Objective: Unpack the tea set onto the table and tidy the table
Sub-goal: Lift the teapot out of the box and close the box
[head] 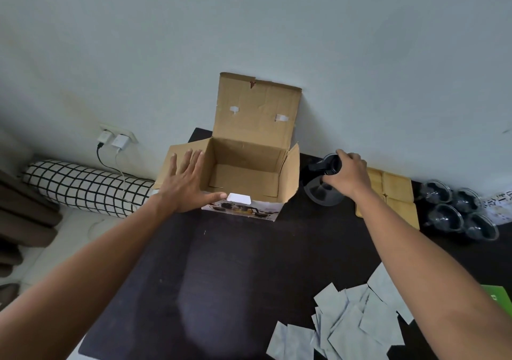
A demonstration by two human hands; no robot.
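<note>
One head-worn wide-angle view looks forward and steeply down from close above the dark rectangular counter (227, 276), facing the far-edge wall.

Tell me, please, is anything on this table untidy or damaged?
Yes. Grey paper sheets lie scattered, overlapping at odd angles, at the table's near right. The open cardboard box has a small tear in its raised lid's top edge.
</note>
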